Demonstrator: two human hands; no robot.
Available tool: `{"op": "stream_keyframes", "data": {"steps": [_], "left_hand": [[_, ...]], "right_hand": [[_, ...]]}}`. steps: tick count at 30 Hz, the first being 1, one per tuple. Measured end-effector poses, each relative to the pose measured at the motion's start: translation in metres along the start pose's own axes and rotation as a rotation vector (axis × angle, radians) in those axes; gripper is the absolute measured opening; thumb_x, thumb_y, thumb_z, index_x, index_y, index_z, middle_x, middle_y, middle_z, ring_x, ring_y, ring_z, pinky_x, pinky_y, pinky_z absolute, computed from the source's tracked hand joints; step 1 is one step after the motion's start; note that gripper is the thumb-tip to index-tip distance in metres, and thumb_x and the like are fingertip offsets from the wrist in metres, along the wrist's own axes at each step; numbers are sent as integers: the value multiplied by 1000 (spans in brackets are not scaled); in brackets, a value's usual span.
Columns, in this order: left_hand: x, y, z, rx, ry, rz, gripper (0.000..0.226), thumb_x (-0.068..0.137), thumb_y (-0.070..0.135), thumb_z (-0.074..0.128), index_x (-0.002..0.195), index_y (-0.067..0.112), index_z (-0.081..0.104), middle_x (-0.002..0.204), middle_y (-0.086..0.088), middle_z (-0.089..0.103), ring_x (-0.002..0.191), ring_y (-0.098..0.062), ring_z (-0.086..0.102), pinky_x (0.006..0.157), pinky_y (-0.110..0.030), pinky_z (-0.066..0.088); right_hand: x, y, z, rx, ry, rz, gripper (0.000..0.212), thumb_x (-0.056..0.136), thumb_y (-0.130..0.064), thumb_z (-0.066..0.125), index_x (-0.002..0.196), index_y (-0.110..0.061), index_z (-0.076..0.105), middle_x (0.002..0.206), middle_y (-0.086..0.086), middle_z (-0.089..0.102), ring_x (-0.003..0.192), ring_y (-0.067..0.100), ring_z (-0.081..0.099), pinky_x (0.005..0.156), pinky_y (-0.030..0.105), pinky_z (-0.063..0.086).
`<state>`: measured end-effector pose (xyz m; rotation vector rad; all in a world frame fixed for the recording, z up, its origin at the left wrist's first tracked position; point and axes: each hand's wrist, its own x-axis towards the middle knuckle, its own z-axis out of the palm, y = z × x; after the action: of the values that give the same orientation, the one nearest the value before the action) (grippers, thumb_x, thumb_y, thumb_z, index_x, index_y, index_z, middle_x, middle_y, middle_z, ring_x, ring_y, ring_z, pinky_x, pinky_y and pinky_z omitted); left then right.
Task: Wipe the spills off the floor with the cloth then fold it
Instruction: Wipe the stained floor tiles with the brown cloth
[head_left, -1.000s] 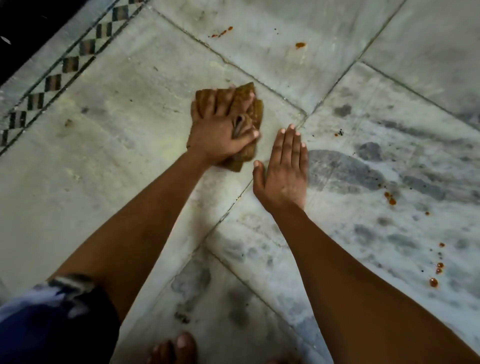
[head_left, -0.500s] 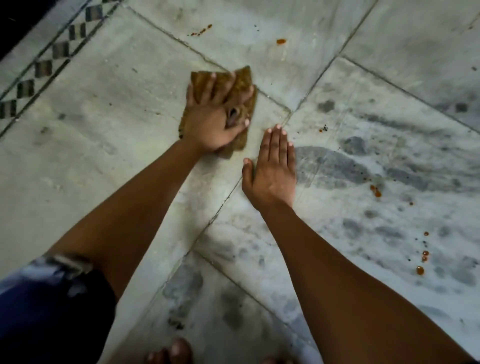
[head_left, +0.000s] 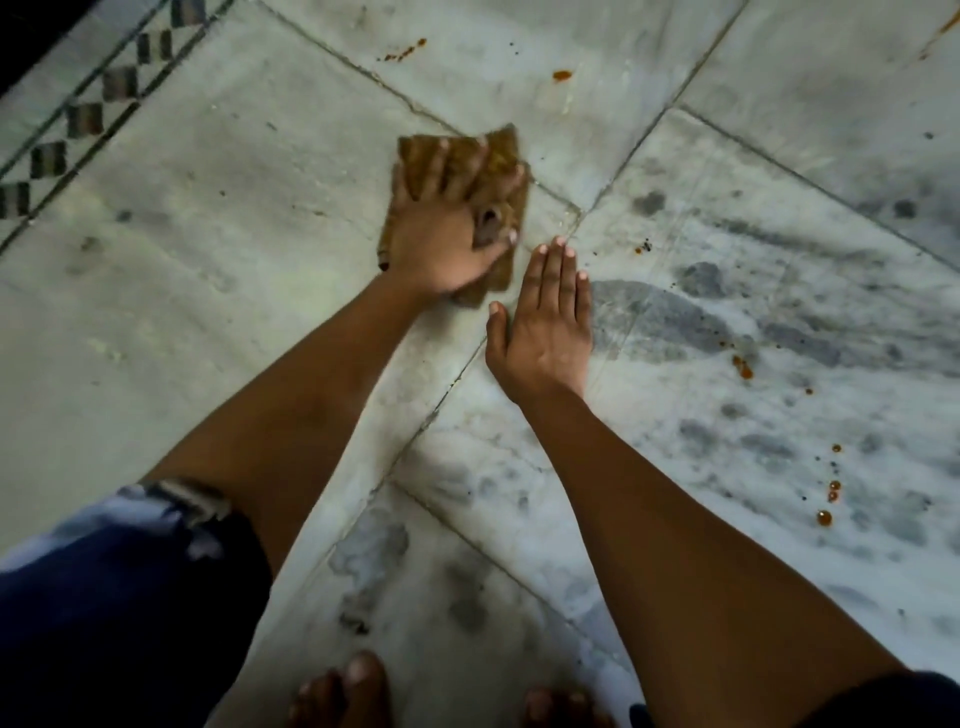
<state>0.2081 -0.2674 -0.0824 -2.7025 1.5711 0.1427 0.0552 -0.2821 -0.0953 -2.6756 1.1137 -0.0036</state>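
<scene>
One brown cloth (head_left: 501, 148). Two hands, a left hand (head_left: 441, 239) and a right hand (head_left: 545, 322). Two bare feet (head_left: 358, 686), toes only. At least six separate patches of orange spills (head_left: 562, 75), three round drops (head_left: 823, 517) among them low at right. Six dark squares (head_left: 84, 119) along one border strip (head_left: 101, 101).

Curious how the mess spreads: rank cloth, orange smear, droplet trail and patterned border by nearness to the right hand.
From the right hand:
1. Cloth, just left.
2. Orange smear, right.
3. Droplet trail, lower right.
4. Patterned border, far left.
</scene>
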Motion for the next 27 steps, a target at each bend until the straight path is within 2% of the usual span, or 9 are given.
{"op": "stream_keyframes", "data": {"steps": [5, 11, 13, 15, 18, 20, 23, 25, 27], "left_hand": [[-89, -49, 17, 25, 93, 252, 62, 83, 59, 39, 142, 40, 31, 154, -1, 30, 141, -32, 25, 109, -59, 18], [-40, -86, 2, -77, 0, -438, 70, 87, 63, 35, 149, 36, 18, 159, -3, 15, 144, -35, 8, 112, -61, 5], [0, -63, -8, -127, -53, -539, 71, 89, 62, 36, 150, 32, 14, 160, -3, 6, 144, -38, 0, 110, -65, -1], [20, -31, -9, -122, -65, -477, 71, 89, 59, 37, 150, 29, 15, 160, -5, 5, 144, -41, -2, 109, -68, -4], [-15, 10, 6, -48, -11, -201, 70, 86, 61, 35, 148, 38, 14, 160, -2, 8, 145, -39, 5, 111, -65, 0], [-64, 7, 13, -28, 43, -50, 66, 85, 61, 34, 146, 43, 19, 158, 0, 19, 144, -35, 15, 111, -62, 9], [-136, -38, 24, -20, 104, -30, 65, 83, 57, 40, 144, 39, 28, 154, -2, 31, 141, -31, 24, 110, -57, 21], [-159, -76, 23, -33, 83, -212, 67, 83, 57, 38, 145, 37, 27, 154, -4, 29, 142, -31, 22, 111, -54, 17], [-148, -101, 18, -71, 49, -530, 68, 85, 58, 37, 147, 35, 25, 156, -7, 24, 143, -32, 16, 113, -54, 10]], "right_hand": [[-15, 17, 1, 31, -26, -117, 72, 94, -48, 24, 149, -4, 5, 158, 14, 3, 146, 24, 0, 116, 34, -4], [-15, 19, 2, 14, -9, -113, 74, 94, -49, 25, 149, -4, 4, 158, 13, 3, 146, 23, 0, 116, 33, -6], [-16, 20, 2, 14, 2, -111, 74, 93, -49, 25, 149, -4, 6, 158, 14, 5, 146, 23, 3, 116, 32, -5], [-16, 19, 2, 19, 12, -112, 74, 92, -49, 24, 149, -4, 9, 157, 14, 9, 146, 24, 6, 117, 33, -4], [-16, 18, 3, 28, 18, -113, 75, 90, -49, 25, 148, -3, 14, 156, 15, 14, 145, 26, 12, 117, 35, 1], [-16, 18, 3, 24, 11, -116, 77, 89, -51, 25, 148, -3, 15, 156, 16, 15, 145, 26, 12, 117, 36, 2], [-16, 19, 3, 21, 23, -117, 74, 91, -49, 23, 148, -4, 10, 157, 15, 10, 145, 25, 8, 117, 35, -2], [-16, 20, 4, 22, 11, -115, 73, 92, -49, 20, 149, -5, 5, 158, 13, 5, 146, 23, 3, 117, 34, -4], [-16, 20, 4, 21, 11, -118, 73, 93, -49, 21, 148, -5, 5, 158, 13, 5, 146, 24, 3, 117, 35, -3]]}}
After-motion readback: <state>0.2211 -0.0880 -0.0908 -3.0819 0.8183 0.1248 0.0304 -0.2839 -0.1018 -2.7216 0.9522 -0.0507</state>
